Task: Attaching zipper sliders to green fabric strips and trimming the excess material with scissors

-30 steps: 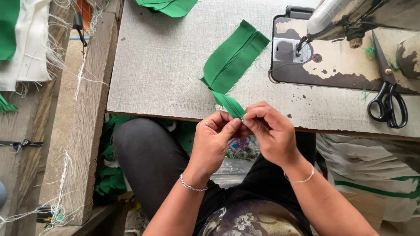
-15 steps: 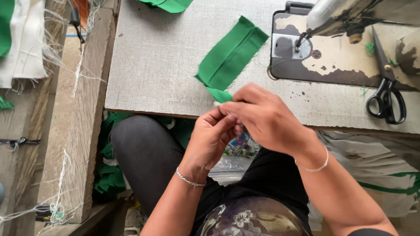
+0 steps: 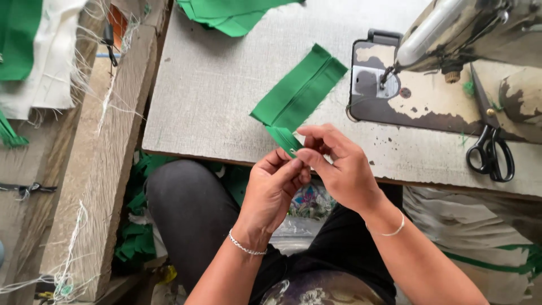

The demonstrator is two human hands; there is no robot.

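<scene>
- While the far part of the green fabric strip (image 3: pixel 302 87) lies flat on the grey table (image 3: pixel 214 101), its near end hangs over the table edge, pinched between both hands, so the weight rests on the table and only the working end needs holding.
- The strip is a long folded band of bright green cloth with a stitched line down its length, lying slantwise and pointing toward the sewing machine (image 3: pixel 451 39); the near tip is folded into a narrow point.
- The left hand (image 3: pixel 274 189) is closed on that tip from below, thumb and fingers pressing it, palm turned up, which seems to steady the fold.
- The right hand (image 3: pixel 339 166) comes over from above, thumb and forefinger nipped on the same tip, other fingers curled; a fine hold that looks suited to turning or creasing a small corner.
- Both hands sit just off the table's near edge, above the person's lap, close to the eyes.
- Black-handled scissors (image 3: pixel 490 149) lie on the machine bed to the right, well apart from the hands.
- More green cloth pieces (image 3: pixel 237 14) sit at the far edge of the table, and green scraps (image 3: pixel 135 237) lie down by the floor to the left.
</scene>
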